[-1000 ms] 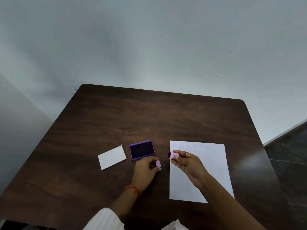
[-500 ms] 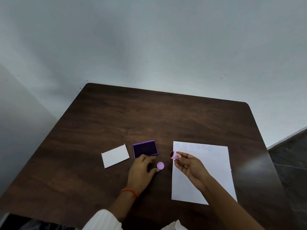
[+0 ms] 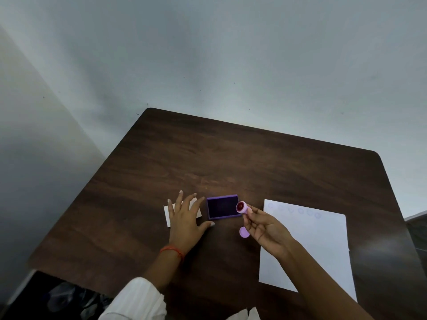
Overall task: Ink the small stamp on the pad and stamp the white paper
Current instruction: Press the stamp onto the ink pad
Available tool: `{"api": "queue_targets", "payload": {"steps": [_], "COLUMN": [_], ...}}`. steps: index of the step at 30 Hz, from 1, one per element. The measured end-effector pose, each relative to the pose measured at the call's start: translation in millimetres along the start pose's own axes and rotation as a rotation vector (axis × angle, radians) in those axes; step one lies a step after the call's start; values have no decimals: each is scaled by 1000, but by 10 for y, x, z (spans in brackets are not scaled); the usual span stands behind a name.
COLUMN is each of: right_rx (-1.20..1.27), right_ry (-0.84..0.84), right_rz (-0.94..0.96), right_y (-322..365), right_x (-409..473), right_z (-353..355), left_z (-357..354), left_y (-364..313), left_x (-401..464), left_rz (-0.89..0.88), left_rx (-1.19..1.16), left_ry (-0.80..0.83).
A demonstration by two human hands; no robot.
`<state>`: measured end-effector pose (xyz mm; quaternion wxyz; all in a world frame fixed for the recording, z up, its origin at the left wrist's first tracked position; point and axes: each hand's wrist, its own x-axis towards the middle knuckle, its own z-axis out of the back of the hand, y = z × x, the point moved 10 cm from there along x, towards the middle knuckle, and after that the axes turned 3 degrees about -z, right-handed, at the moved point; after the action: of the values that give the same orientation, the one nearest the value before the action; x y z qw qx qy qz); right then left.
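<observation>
My right hand (image 3: 263, 227) pinches the small pink stamp (image 3: 242, 207), its dark red face turned up and left, just at the right edge of the open purple ink pad (image 3: 223, 206). The stamp's lilac cap (image 3: 243, 232) lies on the table below the stamp. My left hand (image 3: 186, 218) rests flat with fingers spread, left of the pad, covering part of a small white card (image 3: 169, 212). The white paper (image 3: 318, 245) lies to the right, with a row of several faint stamp marks along its top edge.
The dark wooden table (image 3: 231, 162) stands against a pale wall. Its left edge runs close to my left forearm, where a white sleeve (image 3: 136, 301) shows. The table's right edge lies just past the paper.
My left hand let go of the lilac cap and slid left onto the white card. My right hand carried the stamp left to the ink pad's edge. The camera view shifted.
</observation>
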<state>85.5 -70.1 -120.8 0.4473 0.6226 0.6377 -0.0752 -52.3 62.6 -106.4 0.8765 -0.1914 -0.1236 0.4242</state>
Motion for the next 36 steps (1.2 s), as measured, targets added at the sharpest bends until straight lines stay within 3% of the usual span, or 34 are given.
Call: {"api": "queue_targets", "payload": {"steps": [10,36], "right_rx": [33,-100], "right_ry": [14,-28], "right_rz": [-30,-39], "right_y": [-32,13], "right_x": [118,303], "right_z": [-130,-160], "left_z": [-166,-219], "left_y": [-30,-43], "left_x": [141,199], "left_rz": [-134,-176], "left_rx": [24,-61], "left_ry": [77,91]}}
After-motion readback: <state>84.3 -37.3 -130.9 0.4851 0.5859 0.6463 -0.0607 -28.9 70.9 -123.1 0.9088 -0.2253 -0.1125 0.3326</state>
